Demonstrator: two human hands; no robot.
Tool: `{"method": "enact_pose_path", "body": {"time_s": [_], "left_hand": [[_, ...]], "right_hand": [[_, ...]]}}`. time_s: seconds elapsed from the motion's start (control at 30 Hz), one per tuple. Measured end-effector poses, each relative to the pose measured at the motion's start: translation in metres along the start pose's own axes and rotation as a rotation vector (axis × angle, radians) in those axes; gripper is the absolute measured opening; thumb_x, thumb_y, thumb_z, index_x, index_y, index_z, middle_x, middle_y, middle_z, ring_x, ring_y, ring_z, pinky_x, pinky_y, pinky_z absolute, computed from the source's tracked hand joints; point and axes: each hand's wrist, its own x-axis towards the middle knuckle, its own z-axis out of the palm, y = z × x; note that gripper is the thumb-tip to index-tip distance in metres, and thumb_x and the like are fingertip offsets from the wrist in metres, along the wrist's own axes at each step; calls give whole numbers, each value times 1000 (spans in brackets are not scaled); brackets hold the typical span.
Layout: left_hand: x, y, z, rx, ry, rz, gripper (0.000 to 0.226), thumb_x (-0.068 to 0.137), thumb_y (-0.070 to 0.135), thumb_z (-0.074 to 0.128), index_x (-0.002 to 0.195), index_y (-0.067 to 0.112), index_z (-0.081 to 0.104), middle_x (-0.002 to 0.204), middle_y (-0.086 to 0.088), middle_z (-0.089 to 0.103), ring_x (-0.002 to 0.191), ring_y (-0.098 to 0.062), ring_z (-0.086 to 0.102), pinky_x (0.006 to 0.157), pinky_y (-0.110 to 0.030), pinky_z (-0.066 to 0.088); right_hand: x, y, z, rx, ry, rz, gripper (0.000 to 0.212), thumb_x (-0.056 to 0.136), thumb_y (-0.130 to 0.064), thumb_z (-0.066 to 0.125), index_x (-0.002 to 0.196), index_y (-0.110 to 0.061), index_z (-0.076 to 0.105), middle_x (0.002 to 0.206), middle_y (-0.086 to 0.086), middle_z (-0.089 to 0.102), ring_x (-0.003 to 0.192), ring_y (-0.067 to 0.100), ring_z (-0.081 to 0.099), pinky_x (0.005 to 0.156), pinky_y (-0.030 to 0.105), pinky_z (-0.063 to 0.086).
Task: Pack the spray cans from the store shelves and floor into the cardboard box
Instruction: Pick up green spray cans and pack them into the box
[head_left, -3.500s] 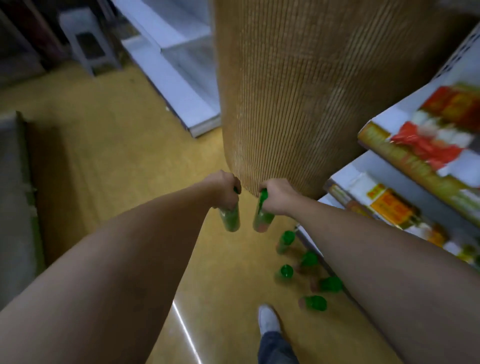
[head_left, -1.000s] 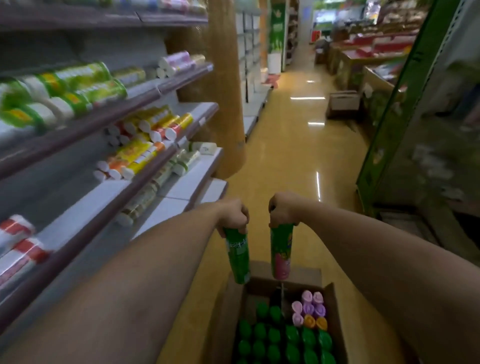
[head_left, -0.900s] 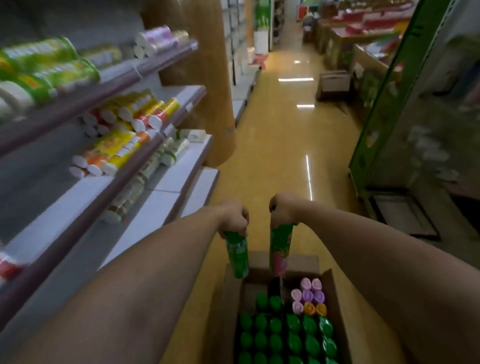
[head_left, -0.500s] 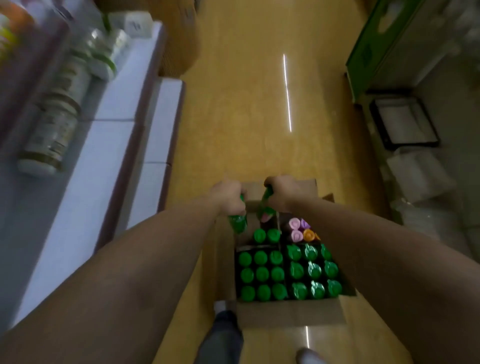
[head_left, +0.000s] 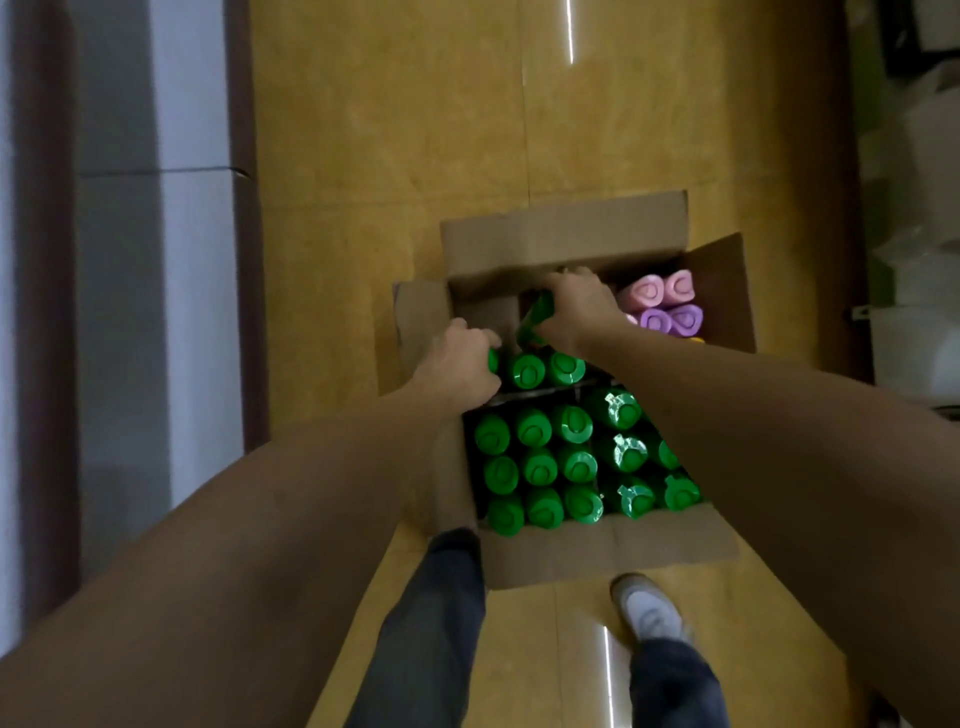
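Observation:
An open cardboard box (head_left: 566, 236) stands on the floor below me, packed with several upright green-capped spray cans (head_left: 537, 457). Pink and purple capped cans (head_left: 665, 304) fill its far right corner. My left hand (head_left: 460, 364) is inside the box at its far left, closed on a green can (head_left: 492, 359) that sits low among the others. My right hand (head_left: 576, 304) grips a second green can (head_left: 537, 322), tilted, over the far middle of the box. Both can bodies are mostly hidden.
White store shelf boards (head_left: 192, 208) with dark edges run along the left. The yellow floor (head_left: 415, 130) stretches ahead. My legs and a white shoe (head_left: 649, 610) stand at the box's near flap. Pale wrapped goods (head_left: 919, 286) lie at the right.
I carried two green cans from the floor by the pillar to the box. Since half a second ago both hands have dropped lower into the box's far end with the cans.

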Motion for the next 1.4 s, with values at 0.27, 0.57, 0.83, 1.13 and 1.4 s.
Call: {"method": "enact_pose_path", "body": {"time_s": [0.27, 0.57, 0.83, 1.13, 1.4], "left_hand": [[62, -16, 67, -36, -31, -23, 59, 90, 29, 73, 145, 29, 53, 131, -9, 44, 119, -37, 53, 99, -41, 48], [84, -39, 117, -95, 3, -80, 60, 86, 32, 79, 141, 27, 57, 126, -11, 52, 113, -34, 58, 98, -37, 48], [97, -37, 127, -63, 70, -14, 56, 86, 30, 74, 139, 27, 58, 120, -12, 53, 109, -37, 59, 91, -38, 50], [78, -36, 112, -119, -35, -117, 90, 87, 43, 77, 159, 25, 25, 157, -13, 34, 138, -36, 43, 111, -43, 42], [28, 13, 61, -201, 78, -90, 88, 84, 39, 79, 157, 21, 32, 154, -13, 36, 140, -36, 39, 113, -43, 41]], "right_hand": [[60, 33, 62, -7, -32, 65, 47, 90, -16, 64, 137, -13, 59, 144, 24, 39, 123, 47, 52, 107, 44, 42], [79, 66, 107, 18, -28, 69, 46, 87, -11, 66, 133, -16, 61, 130, 20, 48, 114, 45, 56, 96, 45, 48], [90, 70, 116, 3, 56, 72, 48, 85, -14, 66, 132, -19, 61, 126, 20, 53, 112, 43, 57, 89, 43, 48], [54, 59, 108, 11, -55, 103, 79, 89, -12, 63, 158, -25, 28, 157, 22, 25, 128, 45, 49, 102, 49, 49], [-12, 44, 40, 21, 13, 37, 70, 85, -14, 63, 151, -22, 43, 149, 18, 38, 131, 43, 47, 105, 45, 42]]}}
